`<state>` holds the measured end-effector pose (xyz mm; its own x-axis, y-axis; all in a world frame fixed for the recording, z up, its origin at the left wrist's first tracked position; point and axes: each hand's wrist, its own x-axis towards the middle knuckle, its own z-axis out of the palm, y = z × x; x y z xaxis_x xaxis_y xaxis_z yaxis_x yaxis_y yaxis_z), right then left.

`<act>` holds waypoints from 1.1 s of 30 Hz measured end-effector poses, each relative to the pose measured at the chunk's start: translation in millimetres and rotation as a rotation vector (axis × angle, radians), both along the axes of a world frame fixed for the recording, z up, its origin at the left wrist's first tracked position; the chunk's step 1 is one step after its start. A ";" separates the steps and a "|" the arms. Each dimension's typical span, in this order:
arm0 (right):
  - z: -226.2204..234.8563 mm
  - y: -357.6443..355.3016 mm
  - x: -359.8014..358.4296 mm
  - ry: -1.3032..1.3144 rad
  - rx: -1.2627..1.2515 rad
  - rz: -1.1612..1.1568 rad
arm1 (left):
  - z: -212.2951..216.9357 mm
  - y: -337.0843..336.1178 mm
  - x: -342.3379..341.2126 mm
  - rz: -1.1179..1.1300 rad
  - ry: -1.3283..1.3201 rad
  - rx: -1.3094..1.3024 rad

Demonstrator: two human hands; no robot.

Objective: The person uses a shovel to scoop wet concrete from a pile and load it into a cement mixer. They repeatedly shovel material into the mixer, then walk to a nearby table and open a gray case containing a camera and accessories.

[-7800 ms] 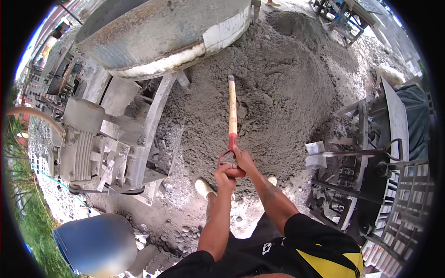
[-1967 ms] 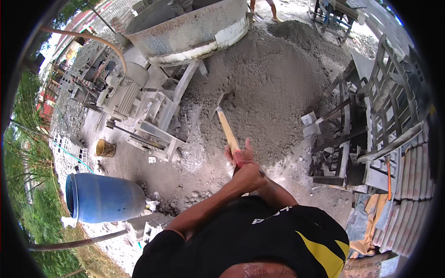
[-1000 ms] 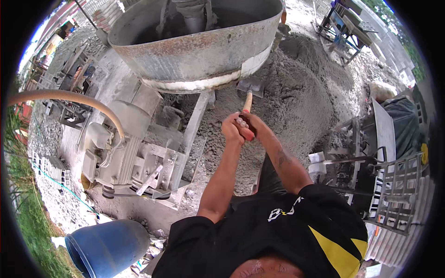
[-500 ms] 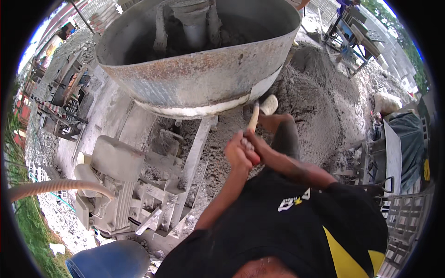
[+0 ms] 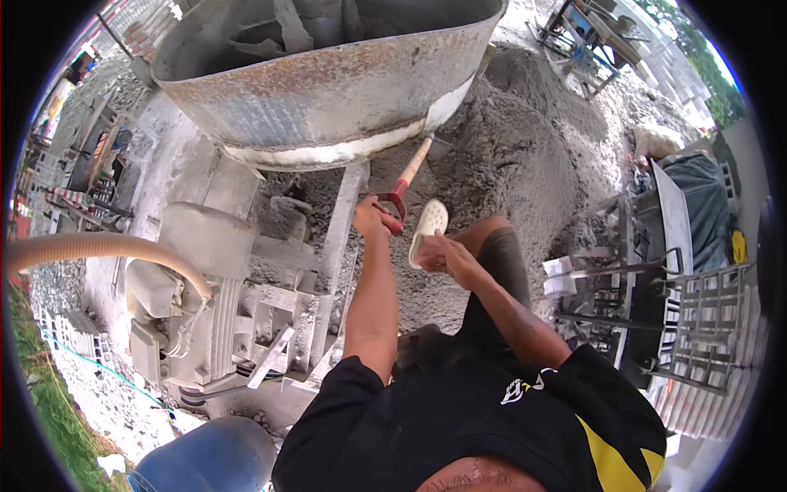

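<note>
My left hand (image 5: 371, 215) is closed round the red D-handle of a shovel (image 5: 414, 166). Its wooden shaft slants up and away toward the foot of a big round mixer drum (image 5: 328, 102); the blade is mostly hidden beside the grey heap. My right hand (image 5: 443, 252) is closed at the heel end of a pale clog (image 5: 434, 217) with holes in its top. Beside that hand is my bent leg (image 5: 500, 254). I cannot tell how far my foot is inside the clog.
A large heap of grey sand-like material (image 5: 525, 156) lies right of the drum. Left are a dusty motor housing (image 5: 205, 238), a corrugated hose (image 5: 106, 246) and a metal frame (image 5: 336, 230). A blue barrel (image 5: 209, 459) stands near left, stacked racks (image 5: 705, 320) at right.
My right hand has let go of the shovel and moved to the clog. My left hand has shifted left and up with the handle. The clog has come nearer me.
</note>
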<state>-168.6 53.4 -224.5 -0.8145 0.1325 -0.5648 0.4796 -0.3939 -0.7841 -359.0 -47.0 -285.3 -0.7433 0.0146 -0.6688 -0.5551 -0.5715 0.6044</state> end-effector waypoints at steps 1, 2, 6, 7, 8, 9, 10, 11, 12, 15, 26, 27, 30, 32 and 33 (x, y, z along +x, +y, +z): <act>18.7 -2.9 26.0 -0.041 -0.064 0.000 | -10.8 -0.9 3.4 0.025 0.011 0.052; 31.8 -3.4 51.9 -0.079 -0.123 -0.007 | -18.5 -0.1 7.2 -0.024 0.004 0.086; -12.1 9.5 121.5 -0.221 -0.143 -0.125 | -60.6 -5.0 61.1 -0.053 0.061 0.245; -38.3 15.2 131.0 -0.249 -0.141 -0.176 | -79.7 -9.1 89.7 -0.065 0.007 0.260; -61.9 17.0 139.9 -0.286 -0.142 -0.212 | -112.5 -13.9 119.4 -0.068 -0.084 0.301; -83.2 17.8 140.6 -0.300 -0.093 -0.220 | -146.0 -18.0 149.1 -0.060 -0.171 0.335; -103.7 18.2 134.3 -0.309 -0.052 -0.234 | -165.6 -16.9 178.4 -0.095 -0.179 0.344; -114.0 21.2 125.2 -0.311 -0.002 -0.255 | -173.3 -5.9 204.4 -0.138 -0.182 0.363; -119.9 24.0 116.9 -0.308 0.143 -0.251 | -157.8 7.6 227.9 -0.141 -0.161 0.384; -144.6 62.3 103.1 -0.320 0.563 -0.159 | -100.1 18.3 290.7 -0.157 -0.122 0.390; -94.7 50.4 95.7 0.011 -0.440 -0.431 | 82.6 11.7 368.7 -0.217 0.236 0.464; -87.3 55.5 112.8 0.048 -0.491 -0.421 | 90.2 17.6 381.1 -0.261 0.261 0.456; -7.3 47.0 204.2 0.200 -0.706 -0.295 | 106.2 23.0 424.4 -0.311 0.331 0.353; 4.7 59.2 257.4 0.278 -0.818 -0.306 | 129.5 45.5 469.1 -0.351 0.367 0.240; 13.0 63.9 282.0 0.316 -0.874 -0.300 | 138.4 53.3 491.4 -0.409 0.392 0.154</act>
